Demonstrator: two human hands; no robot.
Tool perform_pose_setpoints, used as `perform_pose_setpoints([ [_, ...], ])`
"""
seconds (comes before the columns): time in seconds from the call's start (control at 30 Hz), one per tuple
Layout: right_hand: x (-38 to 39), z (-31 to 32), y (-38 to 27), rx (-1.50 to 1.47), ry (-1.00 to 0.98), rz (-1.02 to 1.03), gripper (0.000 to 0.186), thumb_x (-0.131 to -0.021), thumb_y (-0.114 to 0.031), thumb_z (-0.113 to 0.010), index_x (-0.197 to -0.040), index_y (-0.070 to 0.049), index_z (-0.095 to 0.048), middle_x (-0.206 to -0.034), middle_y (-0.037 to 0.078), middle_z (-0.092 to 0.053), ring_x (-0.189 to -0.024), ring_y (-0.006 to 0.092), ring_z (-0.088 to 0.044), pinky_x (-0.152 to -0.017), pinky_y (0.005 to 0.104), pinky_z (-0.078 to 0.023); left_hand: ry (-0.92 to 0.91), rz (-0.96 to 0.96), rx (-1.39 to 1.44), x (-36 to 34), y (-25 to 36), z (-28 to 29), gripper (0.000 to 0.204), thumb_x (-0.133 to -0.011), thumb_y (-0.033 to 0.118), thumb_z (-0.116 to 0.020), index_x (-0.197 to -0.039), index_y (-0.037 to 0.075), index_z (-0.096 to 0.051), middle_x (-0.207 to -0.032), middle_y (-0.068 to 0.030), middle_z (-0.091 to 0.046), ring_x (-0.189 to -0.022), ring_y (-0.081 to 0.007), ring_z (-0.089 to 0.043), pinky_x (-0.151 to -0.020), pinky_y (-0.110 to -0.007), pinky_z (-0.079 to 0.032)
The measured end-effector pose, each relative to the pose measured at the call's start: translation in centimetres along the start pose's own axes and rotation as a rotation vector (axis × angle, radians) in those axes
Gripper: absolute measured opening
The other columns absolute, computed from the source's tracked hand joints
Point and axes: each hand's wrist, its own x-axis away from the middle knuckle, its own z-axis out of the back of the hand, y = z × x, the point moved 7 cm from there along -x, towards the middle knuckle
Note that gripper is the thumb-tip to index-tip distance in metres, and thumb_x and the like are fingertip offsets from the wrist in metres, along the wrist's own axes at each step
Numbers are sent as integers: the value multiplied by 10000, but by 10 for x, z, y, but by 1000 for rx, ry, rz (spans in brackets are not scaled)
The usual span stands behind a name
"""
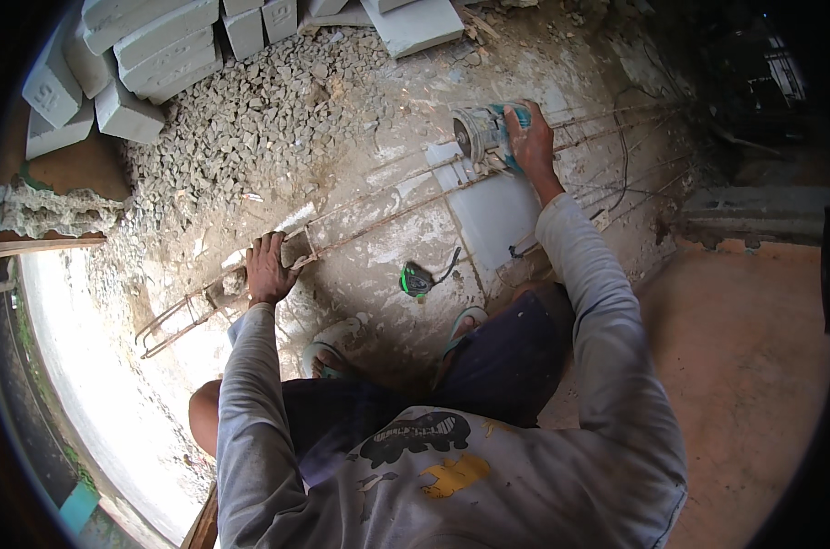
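Observation:
My right hand (531, 146) grips the teal body of an angle grinder (488, 135), whose dark disc faces left. The grinder sits over a long, narrow frame of rusty steel bars (378, 221), which runs from the lower left to the upper right across the floor. At its left part, my left hand (270, 267) is closed over the bars beside a crosswise tie. Whether the disc touches a bar or is turning, I cannot tell. Below the grinder lies a pale grey slab (495, 218), under the bars. A green and black tape measure (417, 280) rests on the floor between my feet and the frame.
Grey gravel (250, 137) spreads beyond the frame, with stacked pale blocks (163, 55) behind it. A dark cable (623, 146) crosses the bars at the right. My sandalled feet stand close to the frame. A raised step (753, 206) borders the orange floor (735, 366) on the right.

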Motion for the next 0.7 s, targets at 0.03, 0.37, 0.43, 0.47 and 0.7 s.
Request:
perform_pose_setpoints([
  [0.03, 0, -1, 1, -4, -2, -8, 346, -990, -281, -776, -1204, -29, -671, -1013, 254, -749, -981, 480, -721, -828, 494, -569, -6, 4, 3, 0, 0, 0, 745, -880, 551, -748, -1424, 84, -544, -1346, -157, -571, -1259, -381, -514, -1055, -496, -398],
  [0.37, 2, 3, -3, 9, 15, 21, 331, -996, -285, -770, -1186, -33, -670, -969, 256, -749, -953, 484, -726, -809, 506, -570, -57, 27, -5, -1, 0, -2, 747, -899, 558, -730, -1444, 87, -533, -1383, -164, -566, -1294, -384, -507, -1079, -500, -394],
  [0.43, 1, 1, -3, 20, 13, 21, 330, -1001, -285, -764, -1190, -32, -667, -977, 258, -748, -960, 485, -725, -816, 506, -570, -52, 27, -17, 0, -2, -2, 743, -901, 557, -728, -1442, 87, -533, -1385, -164, -567, -1294, -384, -507, -1076, -500, -396],
  [0.47, 1, 0, -3, 26, 11, 21, 330, -1004, -285, -761, -1191, -31, -666, -981, 259, -748, -964, 486, -724, -819, 506, -569, -47, 27, -24, 1, -3, -2, 740, -902, 556, -727, -1440, 86, -534, -1384, -164, -567, -1293, -384, -508, -1073, -499, -397],
  [0.7, 1, 0, -1, 25, -1, 22, 327, -1007, -285, -754, -1196, -32, -666, -1005, 262, -747, -985, 486, -720, -839, 509, -566, -15, 4, 8, 1, 2, 3, 725, -897, 549, -732, -1418, 81, -543, -1336, -159, -575, -1250, -380, -520, -1041, -495, -402],
])
